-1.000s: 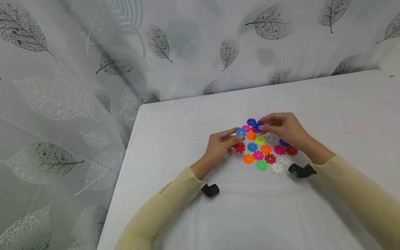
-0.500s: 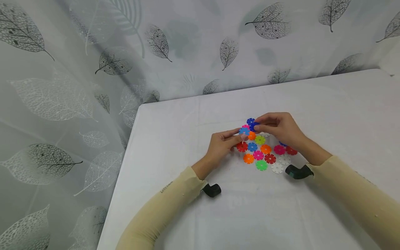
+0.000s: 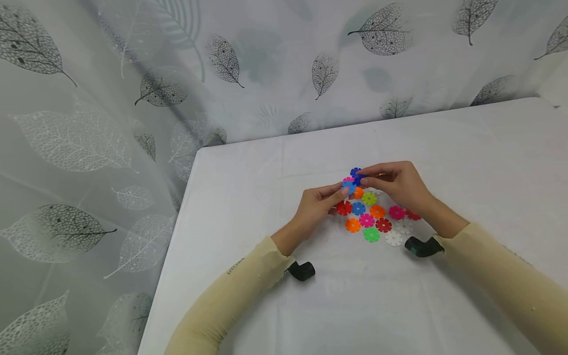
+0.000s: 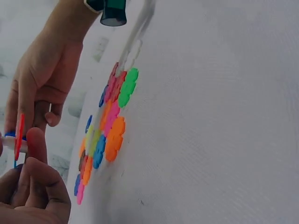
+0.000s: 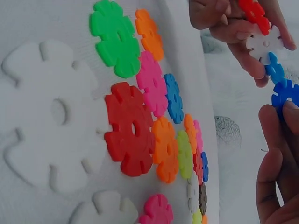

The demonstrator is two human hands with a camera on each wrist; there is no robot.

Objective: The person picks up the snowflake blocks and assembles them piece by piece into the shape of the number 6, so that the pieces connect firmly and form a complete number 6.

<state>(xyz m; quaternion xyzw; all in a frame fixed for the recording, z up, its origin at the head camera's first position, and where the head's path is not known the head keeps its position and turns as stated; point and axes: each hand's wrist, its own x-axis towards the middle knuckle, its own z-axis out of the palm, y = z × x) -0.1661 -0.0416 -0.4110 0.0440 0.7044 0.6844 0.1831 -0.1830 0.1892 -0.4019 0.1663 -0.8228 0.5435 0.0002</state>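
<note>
- Left hand (image 3: 312, 209): its fingers are clamped on a white disc (image 5: 274, 45), which has a red disc (image 5: 255, 13) on one side and a light blue disc (image 5: 275, 70) on the other.
- Right hand (image 3: 401, 185): thumb and fingers pinch a dark blue disc (image 5: 281, 94) against the light blue one; whether the notches are seated, I cannot tell.
- These held discs are above the surface (image 3: 248, 197), nearer its far edge than the bottom of the head view.
- Handling: they look like thin moulded plastic, so probably very light, stiff and a little slick, unlikely to break but apt to twist at a notch.
- Best hold, I judge: flat faces between thumb and fingertip near the rim, meeting notches left uncovered, the neighbouring disc steadied close to the joint.
- Loose notched discs (image 3: 377, 212) lie below the hands, well in from the surface's left edge; some overlap.
- The surface is white, with faint creases and a far left corner in sight.
- Behind its far edge and along its left hangs a leaf-printed curtain (image 3: 275, 74).
</note>
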